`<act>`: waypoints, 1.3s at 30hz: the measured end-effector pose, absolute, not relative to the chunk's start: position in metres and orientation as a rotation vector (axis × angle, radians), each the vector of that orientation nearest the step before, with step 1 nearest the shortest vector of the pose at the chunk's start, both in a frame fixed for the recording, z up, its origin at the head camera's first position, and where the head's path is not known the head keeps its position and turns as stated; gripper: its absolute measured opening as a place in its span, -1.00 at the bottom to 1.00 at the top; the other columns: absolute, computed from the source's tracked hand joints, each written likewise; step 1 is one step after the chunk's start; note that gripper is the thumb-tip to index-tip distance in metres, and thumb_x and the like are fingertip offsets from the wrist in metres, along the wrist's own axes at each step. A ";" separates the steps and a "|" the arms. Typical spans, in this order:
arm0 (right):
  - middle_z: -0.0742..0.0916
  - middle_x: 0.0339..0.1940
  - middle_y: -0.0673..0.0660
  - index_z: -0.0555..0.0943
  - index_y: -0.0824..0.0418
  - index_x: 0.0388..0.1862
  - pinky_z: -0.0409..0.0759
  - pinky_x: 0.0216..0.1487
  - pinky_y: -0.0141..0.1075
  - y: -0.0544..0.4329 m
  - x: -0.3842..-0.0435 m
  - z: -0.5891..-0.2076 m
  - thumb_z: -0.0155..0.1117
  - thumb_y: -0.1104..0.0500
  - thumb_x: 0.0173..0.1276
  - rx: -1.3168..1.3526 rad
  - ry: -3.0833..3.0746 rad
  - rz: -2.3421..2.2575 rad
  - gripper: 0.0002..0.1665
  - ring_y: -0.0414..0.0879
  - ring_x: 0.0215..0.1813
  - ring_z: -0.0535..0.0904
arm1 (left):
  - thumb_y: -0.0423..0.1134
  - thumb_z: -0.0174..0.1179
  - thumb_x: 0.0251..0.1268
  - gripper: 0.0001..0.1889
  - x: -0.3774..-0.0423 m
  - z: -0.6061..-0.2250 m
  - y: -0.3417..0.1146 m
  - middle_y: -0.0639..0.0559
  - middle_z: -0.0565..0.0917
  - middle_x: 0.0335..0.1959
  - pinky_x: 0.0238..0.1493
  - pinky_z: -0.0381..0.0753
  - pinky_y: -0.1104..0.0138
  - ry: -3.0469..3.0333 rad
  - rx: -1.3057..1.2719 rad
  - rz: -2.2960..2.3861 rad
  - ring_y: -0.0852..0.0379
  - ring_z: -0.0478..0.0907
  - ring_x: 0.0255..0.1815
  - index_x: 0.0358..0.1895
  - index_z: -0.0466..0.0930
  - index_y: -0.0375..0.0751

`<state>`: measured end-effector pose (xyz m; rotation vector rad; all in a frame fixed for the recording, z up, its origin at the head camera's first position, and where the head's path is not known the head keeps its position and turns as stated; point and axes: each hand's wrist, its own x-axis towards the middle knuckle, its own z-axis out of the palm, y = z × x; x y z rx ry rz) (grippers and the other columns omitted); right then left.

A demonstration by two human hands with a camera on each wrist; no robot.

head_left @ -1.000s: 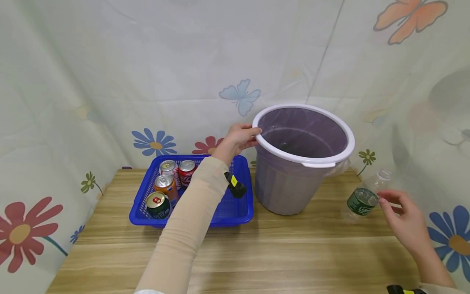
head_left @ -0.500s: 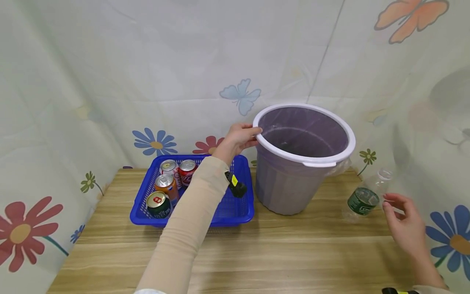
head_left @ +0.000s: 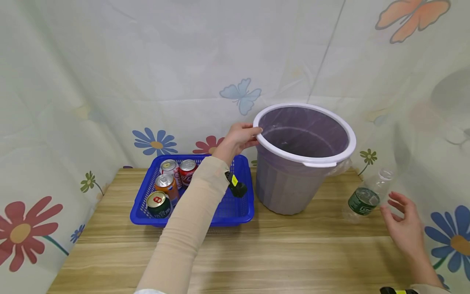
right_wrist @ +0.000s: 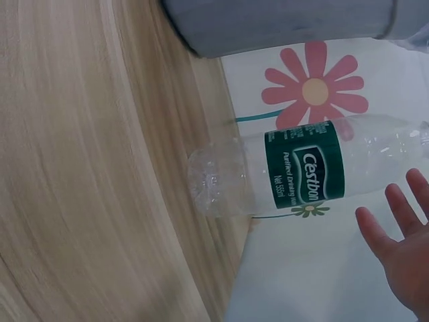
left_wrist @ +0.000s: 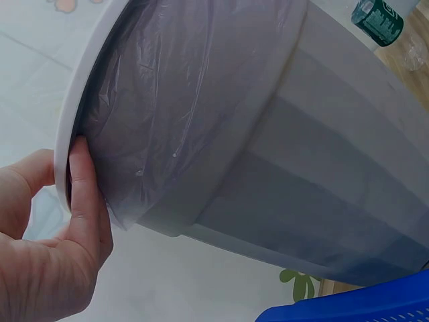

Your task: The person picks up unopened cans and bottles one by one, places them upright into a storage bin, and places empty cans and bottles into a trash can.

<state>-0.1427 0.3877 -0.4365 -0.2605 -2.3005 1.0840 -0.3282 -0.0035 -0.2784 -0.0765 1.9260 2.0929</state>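
Note:
My left hand [head_left: 238, 141] pinches the white rim of a grey trash bin [head_left: 290, 183], thumb on one side and fingers beneath the rim; the left wrist view shows the same grip. A thin translucent bag [left_wrist: 161, 100] lines the bin and folds over its outside. To the bin's right, a clear plastic bottle [head_left: 363, 201] with a green label stands on the table, no cap visible on its neck. Beside the bottle is my right hand [head_left: 405, 228], fingers spread and apart from it, holding nothing. In the right wrist view, its fingertips [right_wrist: 373, 228] are near the bottle's upper part.
Left of the bin sits a blue plastic basket [head_left: 242, 208], partly behind my left forearm. Several drink cans stand in it, among them a dark green can [head_left: 158, 206] and an orange can [head_left: 167, 188]. A floral curtain [head_left: 147, 61] hangs behind the wooden table [head_left: 279, 253].
My right hand has drawn slightly away from the bottle and its fingers have spread a little. The left hand keeps its hold on the rim; the bottle, bin and basket look unmoved.

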 end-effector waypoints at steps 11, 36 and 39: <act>0.21 0.42 0.14 0.01 0.01 0.45 0.27 -0.11 -0.83 0.436 -0.168 -0.490 0.19 0.15 0.29 -0.146 -2.381 1.111 -0.16 -0.20 0.37 0.21 | -0.30 0.23 0.17 -0.58 -0.327 -0.279 -0.004 -0.13 0.59 -0.19 -0.23 0.66 0.34 1.925 -0.080 2.100 0.11 0.61 -0.38 0.12 0.46 -0.29; -0.07 0.42 0.48 -0.42 0.21 0.45 0.11 0.18 0.33 0.398 -0.163 -0.444 0.04 0.08 0.38 -0.246 -2.545 1.272 0.01 0.45 0.37 -0.10 | -0.30 0.23 0.17 -0.59 -0.329 -0.279 -0.004 -0.10 0.60 -0.24 -0.25 0.66 0.36 1.931 -0.085 2.088 0.12 0.60 -0.40 0.11 0.47 -0.27; -0.08 0.42 0.49 -0.45 0.19 0.45 0.12 0.29 0.21 0.398 -0.166 -0.446 0.04 0.07 0.38 -0.268 -2.541 1.295 0.02 0.45 0.37 -0.09 | -0.29 0.23 0.18 -0.59 -0.330 -0.279 -0.004 -0.10 0.60 -0.23 -0.25 0.66 0.36 1.939 -0.082 2.081 0.12 0.60 -0.39 0.11 0.47 -0.26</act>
